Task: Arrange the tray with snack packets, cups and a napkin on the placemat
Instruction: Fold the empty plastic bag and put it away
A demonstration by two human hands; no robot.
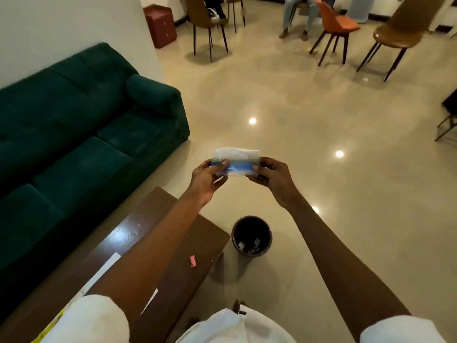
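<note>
Stretching across the gap between both hands, a blue-and-white napkin packet (236,161) is held in mid-air over the floor, beyond the brown surface (158,243). Each end is pinched, by the left hand (206,178) and right hand (272,179), probably so it can be opened. A dark bin (251,235) stands below, likely for the wrapper.

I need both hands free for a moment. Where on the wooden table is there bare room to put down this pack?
The wooden table is bare at its far end, between the green sofa and the bin. The red wrapper lies nearer its right edge. Closer in, white papers and the left forearm crowd it.
</note>
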